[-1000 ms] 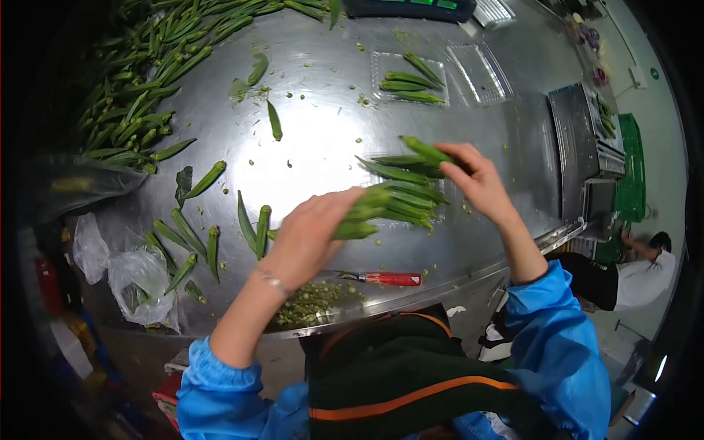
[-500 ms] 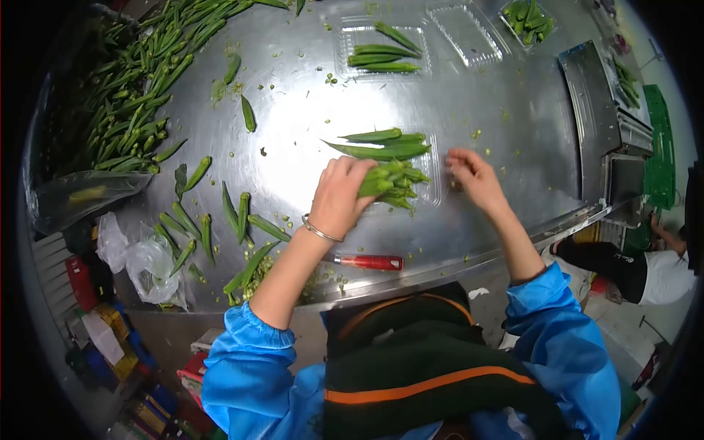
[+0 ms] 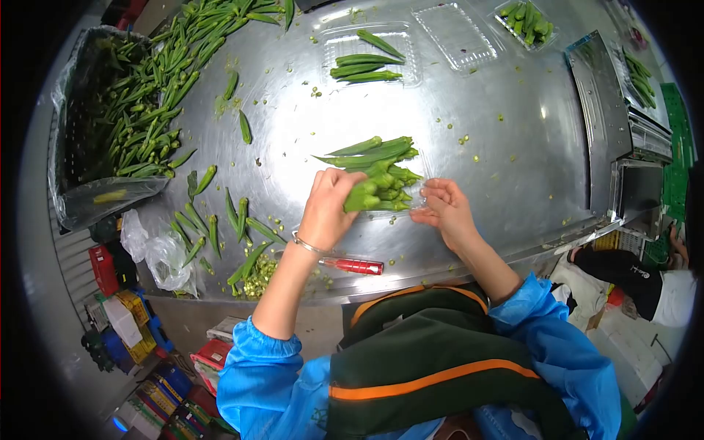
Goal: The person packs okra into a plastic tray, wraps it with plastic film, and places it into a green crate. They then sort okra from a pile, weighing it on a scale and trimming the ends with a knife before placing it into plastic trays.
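My left hand [image 3: 327,207] is closed round a bunch of green okra [image 3: 375,188], stem ends pointing right, over a clear plastic tray [image 3: 421,167]. More okra pods [image 3: 370,150] lie in the tray just beyond the bunch. At the tray's near right corner, the fingers of my right hand [image 3: 449,213] are pinched together on its clear edge. Most of the tray is hidden by the okra and hard to see against the steel. Below my left hand lies a red-handled tool [image 3: 357,265], its other end partly hidden by my wrist.
A large okra heap [image 3: 147,110] spills from a lined crate at left. Loose pods and cut ends [image 3: 260,279] lie nearby. Beyond are a partly filled tray [image 3: 411,70], another clear tray [image 3: 455,37] and a full one [image 3: 526,26]. A metal unit [image 3: 594,110] borders the right; another person [image 3: 645,286] is there.
My right hand has moved left and down from beside the tray to its near right corner, fingers now closed. My left hand still grips the okra bunch. The view has shifted slightly.
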A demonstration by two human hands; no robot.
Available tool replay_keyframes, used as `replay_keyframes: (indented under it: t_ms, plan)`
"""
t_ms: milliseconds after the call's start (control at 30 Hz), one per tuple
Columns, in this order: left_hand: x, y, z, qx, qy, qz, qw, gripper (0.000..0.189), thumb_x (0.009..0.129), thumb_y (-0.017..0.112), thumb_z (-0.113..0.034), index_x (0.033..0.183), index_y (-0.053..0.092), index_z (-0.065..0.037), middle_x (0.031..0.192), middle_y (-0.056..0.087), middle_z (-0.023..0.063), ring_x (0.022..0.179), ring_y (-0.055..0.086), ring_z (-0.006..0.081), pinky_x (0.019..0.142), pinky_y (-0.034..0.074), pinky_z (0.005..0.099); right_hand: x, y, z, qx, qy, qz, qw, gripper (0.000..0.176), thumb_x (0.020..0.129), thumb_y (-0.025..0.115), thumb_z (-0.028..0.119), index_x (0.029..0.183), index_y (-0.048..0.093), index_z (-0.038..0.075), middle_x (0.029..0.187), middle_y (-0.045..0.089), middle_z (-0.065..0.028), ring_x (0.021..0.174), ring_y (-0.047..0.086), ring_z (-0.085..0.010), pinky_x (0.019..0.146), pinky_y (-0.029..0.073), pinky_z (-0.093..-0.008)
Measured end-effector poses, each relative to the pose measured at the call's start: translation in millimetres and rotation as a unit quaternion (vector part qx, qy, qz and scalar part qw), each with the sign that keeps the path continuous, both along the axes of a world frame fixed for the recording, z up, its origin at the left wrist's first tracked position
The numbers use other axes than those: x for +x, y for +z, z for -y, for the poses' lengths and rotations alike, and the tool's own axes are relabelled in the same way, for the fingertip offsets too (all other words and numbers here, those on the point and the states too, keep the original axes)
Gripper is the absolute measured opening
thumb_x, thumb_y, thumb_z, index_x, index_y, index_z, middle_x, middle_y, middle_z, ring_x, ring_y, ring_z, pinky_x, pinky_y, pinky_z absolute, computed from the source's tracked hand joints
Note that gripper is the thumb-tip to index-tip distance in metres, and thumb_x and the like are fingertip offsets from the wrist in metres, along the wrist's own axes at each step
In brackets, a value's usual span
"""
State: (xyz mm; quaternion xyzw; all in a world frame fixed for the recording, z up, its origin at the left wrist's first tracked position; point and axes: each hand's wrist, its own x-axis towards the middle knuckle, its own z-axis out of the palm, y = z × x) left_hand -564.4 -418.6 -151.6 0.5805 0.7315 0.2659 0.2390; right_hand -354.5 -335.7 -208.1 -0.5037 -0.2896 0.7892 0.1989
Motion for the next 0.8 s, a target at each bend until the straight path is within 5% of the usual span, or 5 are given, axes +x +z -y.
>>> replay_keyframes:
  t_ms: [233,500,667,767,800]
  plan:
    - [41.2,31.7,-66.5,0.117,-0.159,-0.163,0.967,0.041,0.057,0.065,-0.001,0.097,0.059,-0.008,0.083,0.050,0.0060,0.083,0.048,0.0241,0.078,0.035,0.0354,49.3,29.8,-50.1,0.054,-0.090,-0.034,0.994,0.027,0.086,0.043,0.001,0.113,0.037,0.000,0.107,0.044,-0.0140,0.072,0.062,-0.0259,0.065,0.057,-0.0334]
    - [100.9,40.3,-144.4,0.090,-0.048,0.183,0.978,0.030,0.069,0.067,0.002,0.097,0.059,-0.003,0.092,0.055,0.0087,0.085,0.053,0.0222,0.076,0.044,0.0306,163.5,12.6,-133.9,0.137,-0.227,0.038,0.964,0.028,0.086,0.042,-0.001,0.113,0.038,0.002,0.107,0.046,-0.0137,0.071,0.063,-0.0251,0.061,0.056,-0.0330]
    - [101.6,13.3,-149.4,0.004,-0.050,0.183,0.982,0.029,0.071,0.067,0.000,0.098,0.056,-0.003,0.095,0.056,0.0110,0.090,0.056,0.0245,0.081,0.044,0.0302,223.0,-16.7,-165.7,0.121,-0.252,0.067,0.958,0.030,0.087,0.044,0.001,0.116,0.039,0.003,0.109,0.048,-0.0126,0.072,0.063,-0.0249,0.061,0.056,-0.0333]
    - [109.7,-37.8,-136.0,0.003,-0.261,0.085,0.962,0.046,0.062,0.059,0.006,0.106,0.051,-0.005,0.109,0.052,0.0142,0.097,0.051,0.0320,0.084,0.043,0.0360,221.5,-5.2,-167.1,0.082,-0.229,0.106,0.964,0.031,0.087,0.047,0.004,0.118,0.043,0.002,0.109,0.048,-0.0116,0.076,0.061,-0.0194,0.065,0.052,-0.0283]
    - [107.4,-54.4,-127.4,-0.005,-0.296,0.060,0.953,0.047,0.060,0.058,0.006,0.105,0.051,-0.005,0.109,0.053,0.0132,0.099,0.050,0.0313,0.086,0.041,0.0359,223.6,-4.9,-163.7,0.256,-0.172,0.331,0.892,0.031,0.087,0.048,0.006,0.118,0.043,0.001,0.106,0.050,-0.0112,0.079,0.058,-0.0171,0.068,0.049,-0.0265]
